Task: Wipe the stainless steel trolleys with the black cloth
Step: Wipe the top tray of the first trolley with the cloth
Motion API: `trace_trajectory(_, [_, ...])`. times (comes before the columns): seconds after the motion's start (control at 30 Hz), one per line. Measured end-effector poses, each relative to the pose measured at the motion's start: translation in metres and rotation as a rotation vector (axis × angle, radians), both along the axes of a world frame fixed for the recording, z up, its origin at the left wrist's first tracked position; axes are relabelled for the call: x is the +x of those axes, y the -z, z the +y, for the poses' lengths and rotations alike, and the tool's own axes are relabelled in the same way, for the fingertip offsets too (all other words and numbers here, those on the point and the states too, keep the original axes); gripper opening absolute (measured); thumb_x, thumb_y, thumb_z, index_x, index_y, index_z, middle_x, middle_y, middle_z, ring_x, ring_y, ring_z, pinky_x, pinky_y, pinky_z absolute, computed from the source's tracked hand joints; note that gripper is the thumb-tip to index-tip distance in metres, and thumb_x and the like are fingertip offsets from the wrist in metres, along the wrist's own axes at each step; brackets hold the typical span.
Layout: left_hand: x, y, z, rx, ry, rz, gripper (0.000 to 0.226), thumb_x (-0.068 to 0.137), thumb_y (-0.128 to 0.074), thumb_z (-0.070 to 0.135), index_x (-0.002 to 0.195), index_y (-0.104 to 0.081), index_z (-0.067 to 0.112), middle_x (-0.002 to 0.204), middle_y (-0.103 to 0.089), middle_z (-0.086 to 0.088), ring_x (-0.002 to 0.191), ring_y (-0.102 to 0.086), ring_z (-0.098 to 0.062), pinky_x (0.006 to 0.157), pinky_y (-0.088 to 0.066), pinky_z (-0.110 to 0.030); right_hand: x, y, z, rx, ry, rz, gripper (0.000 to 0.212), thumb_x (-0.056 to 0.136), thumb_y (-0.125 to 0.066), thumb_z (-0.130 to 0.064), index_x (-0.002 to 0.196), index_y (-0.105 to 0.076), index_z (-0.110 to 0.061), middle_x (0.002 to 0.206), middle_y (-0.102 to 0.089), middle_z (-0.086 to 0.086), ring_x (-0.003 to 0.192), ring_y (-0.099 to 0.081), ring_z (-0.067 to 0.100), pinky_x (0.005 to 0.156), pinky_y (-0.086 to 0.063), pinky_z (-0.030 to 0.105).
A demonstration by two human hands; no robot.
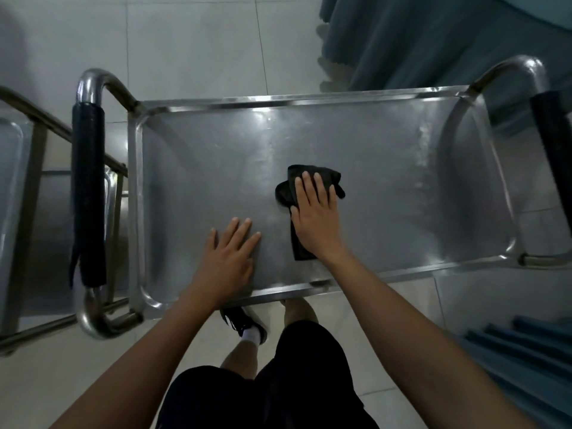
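Pale floor tiles (192,41) surround a stainless steel trolley (216,168) seen from above, its top tray shiny, with a raised rim on all four sides. Tubular handles curve up at both short ends, each wrapped in a black grip: the left grip (88,193) runs along the left edge, and the right grip (554,144) is cut off by the frame. A black cloth (289,190) lies crumpled on the tray just right of its middle, closer to the near edge than the far one, with a strip trailing back toward the near rim. The right hand (315,218) lies flat on top of the cloth, fingers stretched out and close together, palm pressing it down against the steel. The left hand (230,258) rests bare on the tray beside the near edge, fingers spread, apart from the cloth. A second trolley (18,193) stands just beyond the left handle. Teal fabric (418,41) hangs past the far right corner. Below the near rim, black shorts (278,382) and a dark shoe (241,320) with a white sock show.
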State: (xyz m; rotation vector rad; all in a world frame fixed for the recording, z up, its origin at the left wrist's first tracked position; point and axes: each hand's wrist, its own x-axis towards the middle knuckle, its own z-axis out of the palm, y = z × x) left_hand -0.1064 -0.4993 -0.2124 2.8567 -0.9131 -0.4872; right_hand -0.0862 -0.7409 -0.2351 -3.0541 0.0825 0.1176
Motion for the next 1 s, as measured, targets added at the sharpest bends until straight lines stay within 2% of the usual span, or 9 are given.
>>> trace_trajectory(0.2, [-0.013, 0.001, 0.018, -0.009, 0.042, 0.001, 0.062, 0.093, -0.052, 0.036, 0.151, -0.033, 0.023, 0.162, -0.019, -0.007, 0.151, -0.01, -0.03, 0.115, -0.018, -0.062, -0.051, -0.001, 0.019, 0.007, 0.054, 0.01, 0.064, 0.102, -0.025, -0.04, 0.16, -0.014, -0.013, 0.167, -0.01, 0.008, 0.155, -0.002, 0.028, 0.123, -0.009, 0.054])
trace_trajectory(0.4, [-0.018, -0.004, 0.032, -0.065, 0.079, -0.006, 0.06, 0.09, -0.059, 0.03, 0.147, -0.041, 0.02, 0.16, -0.027, -0.01, 0.149, -0.018, -0.031, 0.113, -0.024, -0.063, -0.082, -0.004, 0.037, 0.001, 0.099, 0.009, 0.064, 0.102, -0.027, -0.039, 0.159, -0.017, -0.011, 0.167, -0.013, 0.009, 0.154, -0.005, 0.029, 0.123, -0.013, 0.054])
trace_trajectory(0.5, [-0.017, -0.004, 0.033, -0.086, 0.07, -0.005, 0.057, 0.089, -0.061, 0.027, 0.144, -0.046, 0.02, 0.158, -0.031, -0.009, 0.148, -0.022, -0.031, 0.112, -0.026, -0.063, -0.087, -0.005, 0.048, -0.004, 0.101, 0.023, 0.065, 0.103, -0.036, -0.037, 0.159, -0.017, -0.011, 0.167, -0.012, 0.008, 0.155, -0.003, 0.029, 0.122, -0.013, 0.055])
trace_trajectory(0.73, [-0.003, -0.007, 0.026, -0.12, 0.007, -0.023, 0.043, 0.087, -0.055, 0.029, 0.128, -0.058, 0.021, 0.144, -0.046, -0.009, 0.138, -0.036, -0.031, 0.105, -0.034, -0.059, -0.071, -0.004, 0.067, 0.008, 0.028, 0.052, 0.066, 0.102, -0.035, -0.037, 0.159, -0.015, -0.012, 0.167, -0.011, 0.009, 0.154, -0.004, 0.029, 0.122, -0.012, 0.055])
trace_trajectory(0.83, [0.006, -0.008, 0.024, -0.107, -0.006, -0.033, 0.044, 0.086, -0.06, 0.029, 0.129, -0.057, 0.019, 0.144, -0.044, -0.011, 0.139, -0.033, -0.032, 0.105, -0.033, -0.062, -0.056, -0.002, 0.061, 0.019, 0.003, 0.022, 0.064, 0.101, -0.032, -0.038, 0.159, -0.017, -0.013, 0.167, -0.013, 0.009, 0.154, -0.006, 0.029, 0.122, -0.013, 0.055])
trace_trajectory(1.0, [0.023, -0.006, 0.021, -0.076, -0.013, -0.021, 0.046, 0.088, -0.054, 0.033, 0.132, -0.054, 0.021, 0.149, -0.04, -0.011, 0.143, -0.029, -0.031, 0.108, -0.029, -0.063, -0.022, 0.0, 0.052, 0.033, -0.002, 0.011, 0.065, 0.102, -0.035, -0.038, 0.159, -0.018, -0.013, 0.167, -0.013, 0.008, 0.154, -0.005, 0.028, 0.122, -0.013, 0.055])
